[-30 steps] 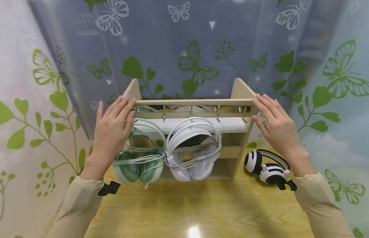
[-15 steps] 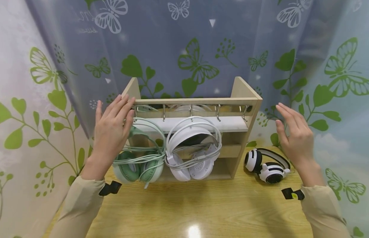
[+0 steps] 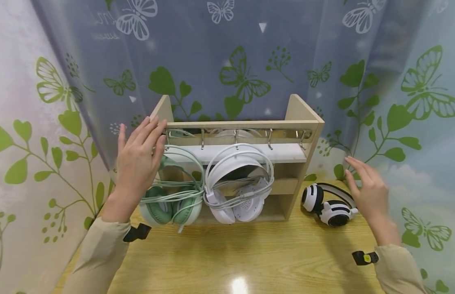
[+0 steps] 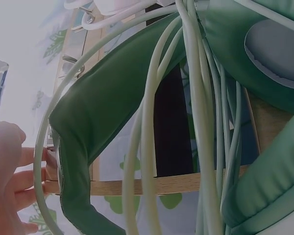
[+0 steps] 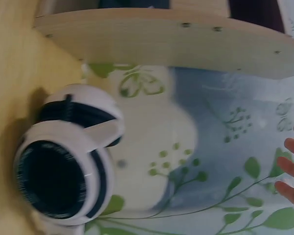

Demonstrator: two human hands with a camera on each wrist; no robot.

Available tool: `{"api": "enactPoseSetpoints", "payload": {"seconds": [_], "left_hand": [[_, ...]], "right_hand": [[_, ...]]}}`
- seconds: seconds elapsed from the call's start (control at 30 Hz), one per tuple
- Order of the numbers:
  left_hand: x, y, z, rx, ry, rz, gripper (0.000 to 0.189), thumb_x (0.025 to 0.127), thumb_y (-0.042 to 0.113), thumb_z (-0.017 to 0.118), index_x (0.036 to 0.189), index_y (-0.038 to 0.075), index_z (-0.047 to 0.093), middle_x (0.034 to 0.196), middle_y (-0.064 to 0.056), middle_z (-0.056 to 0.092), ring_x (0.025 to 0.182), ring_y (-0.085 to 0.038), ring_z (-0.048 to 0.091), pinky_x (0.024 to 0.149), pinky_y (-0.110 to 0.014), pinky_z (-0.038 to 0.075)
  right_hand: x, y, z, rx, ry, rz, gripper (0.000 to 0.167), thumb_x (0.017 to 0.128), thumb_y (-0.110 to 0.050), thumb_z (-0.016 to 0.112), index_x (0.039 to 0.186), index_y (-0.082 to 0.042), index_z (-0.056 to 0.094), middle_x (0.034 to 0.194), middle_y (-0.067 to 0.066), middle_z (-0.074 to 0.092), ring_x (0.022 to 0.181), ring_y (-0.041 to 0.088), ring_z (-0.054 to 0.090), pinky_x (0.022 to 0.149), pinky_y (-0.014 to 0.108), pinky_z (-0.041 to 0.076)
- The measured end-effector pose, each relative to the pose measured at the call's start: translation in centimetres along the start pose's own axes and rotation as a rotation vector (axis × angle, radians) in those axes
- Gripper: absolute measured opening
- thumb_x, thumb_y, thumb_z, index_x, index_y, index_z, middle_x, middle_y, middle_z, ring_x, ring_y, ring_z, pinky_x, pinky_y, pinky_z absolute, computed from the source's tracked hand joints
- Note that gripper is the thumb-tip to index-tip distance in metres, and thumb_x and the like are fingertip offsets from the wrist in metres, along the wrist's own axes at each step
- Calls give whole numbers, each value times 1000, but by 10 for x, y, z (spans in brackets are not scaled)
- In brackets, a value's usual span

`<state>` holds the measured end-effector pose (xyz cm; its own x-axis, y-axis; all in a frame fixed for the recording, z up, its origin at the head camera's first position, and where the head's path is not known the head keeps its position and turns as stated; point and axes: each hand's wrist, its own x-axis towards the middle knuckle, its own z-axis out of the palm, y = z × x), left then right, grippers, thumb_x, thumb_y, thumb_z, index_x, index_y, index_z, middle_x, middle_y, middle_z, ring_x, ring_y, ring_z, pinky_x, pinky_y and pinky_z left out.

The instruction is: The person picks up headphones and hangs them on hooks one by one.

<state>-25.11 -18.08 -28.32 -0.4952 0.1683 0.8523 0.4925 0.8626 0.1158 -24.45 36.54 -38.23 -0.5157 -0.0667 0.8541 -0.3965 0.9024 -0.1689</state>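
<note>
My left hand (image 3: 137,157) rests on the upper left corner of a pale wooden rack (image 3: 245,124), its fingers straight. Close beside it hang green headphones (image 3: 161,206) with pale green cable looped round them; their padded green headband (image 4: 103,93) fills much of the left wrist view. White headphones (image 3: 221,173) with a bundled cable hang to the right of the green ones. My right hand (image 3: 370,192) is in the air right of the rack, fingers loosely extended and holding nothing. Nearest to it, black-and-white headphones (image 3: 335,212) lie on the table.
Several metal hooks (image 3: 270,139) line the rack's top bar. Its right side panel (image 5: 186,36) stands between the shelves and the black-and-white headphones. A wood-grain table (image 3: 245,253) carries everything, and butterfly-patterned curtains (image 3: 249,53) enclose the back and sides.
My right hand has left the rack's upper right corner, moving right and then down toward the black-and-white headphones. My left hand has stayed at its corner.
</note>
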Motion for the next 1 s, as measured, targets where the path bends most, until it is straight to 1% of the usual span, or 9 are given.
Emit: {"api": "enactPoseSetpoints", "payload": {"seconds": [0.1, 0.2, 0.4, 0.53, 0.6, 0.73, 0.8, 0.9, 1.0], "left_hand": [[0, 0, 1, -1, 2, -1, 41, 109, 31, 46, 142, 11, 60, 147, -11, 56, 142, -28, 47, 127, -54, 6], [0, 0, 1, -2, 6, -1, 41, 109, 31, 46, 142, 11, 61, 146, -11, 57, 141, -29, 47, 127, -54, 6], [0, 1, 2, -4, 12, -7, 41, 109, 31, 46, 141, 11, 61, 146, -11, 57, 141, -29, 48, 127, -53, 6], [0, 1, 2, -2, 10, -9, 41, 109, 31, 46, 142, 11, 61, 146, -11, 57, 141, -28, 47, 127, -53, 6], [0, 1, 2, -1, 12, -10, 41, 109, 31, 46, 141, 11, 61, 146, -11, 57, 141, -29, 48, 127, -53, 6], [0, 1, 2, -1, 18, -13, 41, 109, 30, 47, 141, 11, 62, 146, -11, 57, 140, -29, 48, 127, -53, 5], [0, 1, 2, -2, 20, -15, 40, 109, 30, 47, 141, 11, 62, 146, -11, 57, 140, -29, 48, 127, -53, 5], [0, 2, 2, -3, 22, -15, 40, 109, 30, 47, 140, 11, 62, 146, -11, 57, 140, -29, 48, 127, -53, 6], [0, 2, 3, -7, 26, -16, 40, 108, 29, 47, 140, 11, 62, 146, -11, 57, 140, -29, 48, 127, -53, 6]], "right_hand": [[-12, 7, 4, -17, -55, 14, 42, 92, -4, 71, 134, -5, 65, 130, 18, 66, 111, 46, 62, 85, 63, 51], [-23, 12, 8, -43, -110, 21, 40, 93, -6, 70, 133, -4, 64, 130, 19, 65, 110, 46, 62, 82, 63, 52], [-42, 18, 15, -81, -243, 43, 37, 97, -10, 68, 134, -5, 63, 127, 22, 64, 111, 47, 60, 79, 64, 52], [-53, 21, 21, -107, -353, 63, 36, 97, -11, 68, 132, -4, 62, 126, 25, 63, 112, 49, 58, 80, 66, 51], [-58, 23, 25, -118, -412, 68, 37, 97, -13, 69, 132, -3, 62, 126, 26, 61, 113, 51, 57, 82, 67, 50], [-63, 24, 32, -143, -521, 66, 41, 98, -18, 68, 134, 0, 59, 130, 28, 58, 118, 52, 52, 92, 68, 46], [-65, 23, 34, -152, -558, 54, 44, 97, -18, 69, 134, 3, 59, 132, 29, 57, 120, 52, 51, 97, 67, 44], [-69, 24, 36, -174, -588, 23, 46, 95, -17, 72, 133, 6, 59, 132, 30, 57, 121, 52, 52, 100, 65, 44], [-73, 25, 39, -195, -584, -16, 45, 92, -17, 74, 129, 6, 62, 129, 29, 59, 117, 50, 55, 98, 63, 46]]}}
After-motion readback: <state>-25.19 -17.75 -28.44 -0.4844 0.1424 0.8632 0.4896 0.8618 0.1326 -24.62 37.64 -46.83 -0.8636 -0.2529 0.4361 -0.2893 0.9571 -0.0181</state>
